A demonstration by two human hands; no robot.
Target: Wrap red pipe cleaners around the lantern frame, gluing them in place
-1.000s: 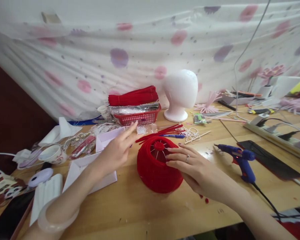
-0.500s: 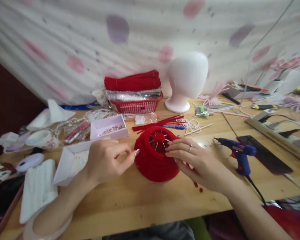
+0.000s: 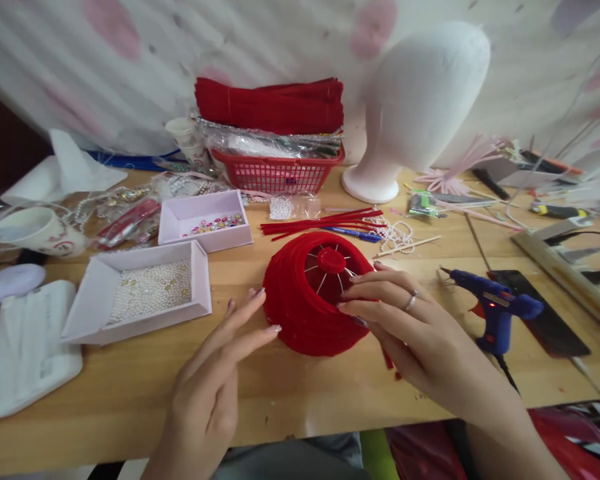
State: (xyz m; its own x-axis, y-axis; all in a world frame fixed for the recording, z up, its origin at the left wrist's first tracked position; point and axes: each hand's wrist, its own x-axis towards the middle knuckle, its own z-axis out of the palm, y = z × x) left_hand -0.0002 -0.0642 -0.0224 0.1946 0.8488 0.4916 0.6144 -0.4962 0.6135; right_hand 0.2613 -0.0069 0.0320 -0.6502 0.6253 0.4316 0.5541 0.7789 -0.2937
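Note:
A red fuzzy dome-shaped frame [image 3: 305, 307] with thin wire spokes and a red hub on top sits on the wooden table [image 3: 130, 393]. My right hand [image 3: 410, 333] rests on its right side, fingers stretched out along the rim, a ring on one finger. My left hand [image 3: 215, 380] lies open just left of the frame, its fingertips touching or nearly touching the frame's lower edge. Neither hand holds anything.
Two pale paper trays, one with white beads [image 3: 145, 293] and one with coloured gems [image 3: 205, 220], lie at left. Loose red pipe cleaners [image 3: 325, 222], a red basket [image 3: 275, 172], a white foam head [image 3: 415, 100] and a blue glue gun [image 3: 497, 310] surround the frame.
My left hand uncurled and came back from the bead tray to the frame's left side. The camera moved closer and lower. My right hand stayed on the frame.

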